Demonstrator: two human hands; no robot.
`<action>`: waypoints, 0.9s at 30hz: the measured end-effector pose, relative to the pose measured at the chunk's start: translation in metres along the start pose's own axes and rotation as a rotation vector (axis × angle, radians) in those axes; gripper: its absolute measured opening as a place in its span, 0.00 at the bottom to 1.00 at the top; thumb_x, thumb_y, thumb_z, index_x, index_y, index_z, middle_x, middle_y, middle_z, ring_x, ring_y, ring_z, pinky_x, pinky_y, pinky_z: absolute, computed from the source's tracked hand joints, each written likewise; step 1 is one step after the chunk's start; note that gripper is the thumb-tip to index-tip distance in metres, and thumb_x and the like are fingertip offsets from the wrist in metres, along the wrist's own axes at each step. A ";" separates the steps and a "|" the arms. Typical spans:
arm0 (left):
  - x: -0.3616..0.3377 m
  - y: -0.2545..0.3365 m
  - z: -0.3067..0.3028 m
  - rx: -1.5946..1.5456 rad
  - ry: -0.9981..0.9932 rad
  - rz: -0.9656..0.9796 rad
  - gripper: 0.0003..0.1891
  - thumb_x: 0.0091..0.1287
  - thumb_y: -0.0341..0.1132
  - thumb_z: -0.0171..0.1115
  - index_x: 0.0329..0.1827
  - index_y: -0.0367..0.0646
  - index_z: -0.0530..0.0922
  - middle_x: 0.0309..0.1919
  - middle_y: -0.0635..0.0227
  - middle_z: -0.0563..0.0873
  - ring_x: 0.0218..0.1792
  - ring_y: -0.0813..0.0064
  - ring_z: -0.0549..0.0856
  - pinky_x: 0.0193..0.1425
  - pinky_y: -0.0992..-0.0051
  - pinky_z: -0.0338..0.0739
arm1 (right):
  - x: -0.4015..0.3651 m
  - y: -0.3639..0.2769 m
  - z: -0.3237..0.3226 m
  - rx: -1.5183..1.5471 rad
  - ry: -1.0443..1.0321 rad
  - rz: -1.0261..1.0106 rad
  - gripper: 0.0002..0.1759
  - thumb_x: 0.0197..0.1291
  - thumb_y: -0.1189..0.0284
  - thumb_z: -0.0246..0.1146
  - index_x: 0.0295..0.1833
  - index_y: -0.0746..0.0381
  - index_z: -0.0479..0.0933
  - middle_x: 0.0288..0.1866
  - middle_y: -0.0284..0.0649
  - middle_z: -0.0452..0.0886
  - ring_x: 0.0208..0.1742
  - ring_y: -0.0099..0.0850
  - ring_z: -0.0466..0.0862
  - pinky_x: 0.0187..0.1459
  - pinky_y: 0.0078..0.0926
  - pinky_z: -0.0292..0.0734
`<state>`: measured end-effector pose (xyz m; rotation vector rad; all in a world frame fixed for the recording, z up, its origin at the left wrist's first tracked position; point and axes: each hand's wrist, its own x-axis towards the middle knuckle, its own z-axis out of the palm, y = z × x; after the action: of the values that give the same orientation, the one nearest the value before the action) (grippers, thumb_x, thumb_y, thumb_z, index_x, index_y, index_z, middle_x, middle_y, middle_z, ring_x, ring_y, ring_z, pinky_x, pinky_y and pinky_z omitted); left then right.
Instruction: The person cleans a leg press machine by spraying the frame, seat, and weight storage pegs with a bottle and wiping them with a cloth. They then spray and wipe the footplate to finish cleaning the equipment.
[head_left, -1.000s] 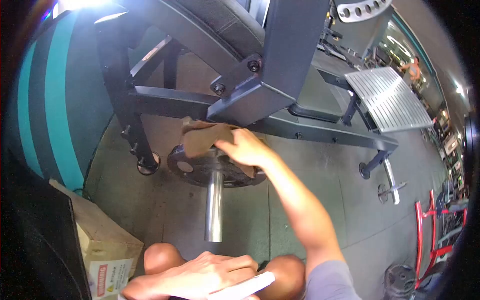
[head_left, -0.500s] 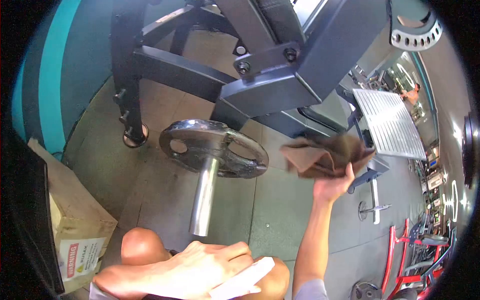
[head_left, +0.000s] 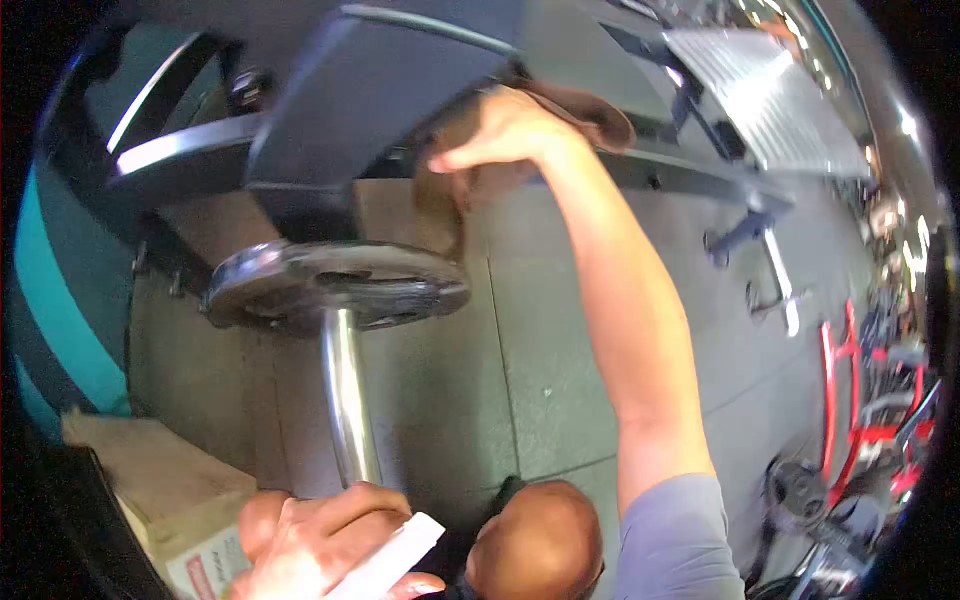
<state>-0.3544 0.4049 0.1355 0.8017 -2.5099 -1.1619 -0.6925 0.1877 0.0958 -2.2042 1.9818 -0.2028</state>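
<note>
A brown cloth (head_left: 585,115) is in my right hand (head_left: 510,130), pressed against the lower edge of the dark machine frame (head_left: 385,90); part of the cloth hangs below, blurred. My left hand (head_left: 330,540), low in the view, is closed around a white object (head_left: 395,560) whose lower part is hidden. It is close to the end of the shiny metal bar (head_left: 348,400). A dark weight plate (head_left: 335,285) sits on that bar, under the frame.
A cardboard box (head_left: 160,480) with a warning label is at the lower left. The ribbed metal footplate (head_left: 765,95) is at the upper right. Red-framed equipment (head_left: 840,400) stands on the right. My knee (head_left: 535,540) is at the bottom.
My right hand has moved up and left with the brown cloth, onto the machine frame. My left hand has shifted left and down, still with the white object. The view has turned.
</note>
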 end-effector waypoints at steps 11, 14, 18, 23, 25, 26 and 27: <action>0.009 -0.002 0.017 0.020 0.066 -0.192 0.32 0.60 0.66 0.64 0.37 0.39 0.83 0.38 0.55 0.84 0.36 0.53 0.86 0.39 0.61 0.81 | -0.058 0.021 0.128 0.541 0.259 -0.347 0.27 0.56 0.75 0.62 0.64 0.60 0.77 0.66 0.50 0.77 0.67 0.45 0.76 0.67 0.41 0.70; 0.017 0.000 0.019 0.030 0.065 -0.193 0.32 0.61 0.66 0.64 0.38 0.40 0.83 0.38 0.55 0.84 0.37 0.53 0.87 0.39 0.61 0.81 | 0.004 -0.003 0.170 0.106 0.473 -0.587 0.18 0.64 0.66 0.58 0.57 0.60 0.80 0.59 0.46 0.82 0.59 0.43 0.81 0.59 0.40 0.77; 0.027 -0.004 0.026 0.001 0.070 -0.164 0.31 0.61 0.64 0.65 0.39 0.39 0.84 0.38 0.54 0.83 0.37 0.53 0.86 0.40 0.61 0.81 | 0.033 -0.038 0.129 -0.217 0.499 -0.683 0.19 0.73 0.59 0.49 0.57 0.54 0.79 0.51 0.40 0.84 0.50 0.37 0.83 0.52 0.32 0.78; 0.042 -0.008 0.026 -0.091 0.056 -0.106 0.29 0.62 0.61 0.64 0.39 0.37 0.84 0.37 0.54 0.83 0.37 0.52 0.86 0.41 0.61 0.80 | -0.025 -0.006 0.104 1.067 0.450 -0.631 0.21 0.71 0.59 0.55 0.61 0.59 0.75 0.63 0.44 0.78 0.62 0.41 0.78 0.65 0.33 0.70; 0.038 -0.008 0.025 -0.089 0.088 -0.082 0.29 0.63 0.60 0.64 0.39 0.36 0.84 0.37 0.53 0.83 0.37 0.52 0.85 0.41 0.61 0.80 | -0.061 0.026 0.079 1.298 0.373 -0.589 0.21 0.70 0.60 0.58 0.60 0.61 0.75 0.62 0.46 0.78 0.64 0.43 0.78 0.66 0.37 0.70; 0.038 -0.010 0.025 -0.117 0.095 -0.070 0.29 0.63 0.61 0.63 0.38 0.36 0.84 0.36 0.53 0.83 0.37 0.53 0.85 0.40 0.62 0.80 | -0.057 0.035 0.092 0.986 0.500 -0.528 0.23 0.66 0.60 0.60 0.61 0.61 0.75 0.62 0.47 0.77 0.63 0.44 0.77 0.66 0.40 0.70; 0.037 -0.011 0.023 -0.139 0.095 -0.062 0.30 0.63 0.61 0.63 0.38 0.36 0.83 0.36 0.53 0.83 0.37 0.53 0.85 0.40 0.62 0.80 | -0.056 0.035 0.093 0.631 0.627 -0.429 0.25 0.62 0.61 0.63 0.62 0.62 0.75 0.62 0.48 0.77 0.63 0.45 0.77 0.65 0.43 0.71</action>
<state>-0.3908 0.3913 0.1122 0.8808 -2.3146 -1.2715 -0.7130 0.2426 -0.0018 -2.2118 1.3065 -1.4951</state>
